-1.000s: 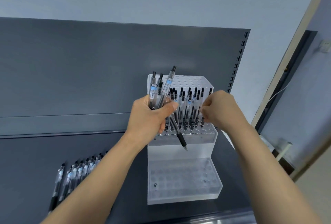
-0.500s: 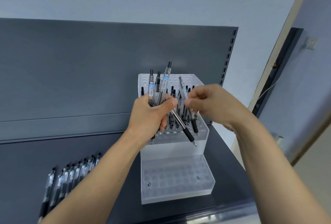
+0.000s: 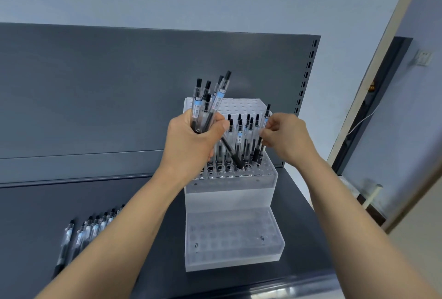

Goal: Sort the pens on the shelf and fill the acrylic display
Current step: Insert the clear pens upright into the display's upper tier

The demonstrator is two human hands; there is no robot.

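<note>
A person fills a 3-tier acrylic display (image 3: 229,200) on a dark shelf (image 3: 35,215).
The left hand (image 3: 191,141) grips a bundle of pens (image 3: 210,105); the right hand (image 3: 287,136) pinches 1 pen (image 3: 256,154) at the middle tier's right end. Loose pens (image 3: 91,229) lie at left.

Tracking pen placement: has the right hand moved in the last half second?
Yes. The right hand shifted rightward, from the middle of the acrylic display toward its right edge.

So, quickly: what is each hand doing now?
Left hand: grips a bundle of pens.
Right hand: pinches one pen at the acrylic display.
</note>
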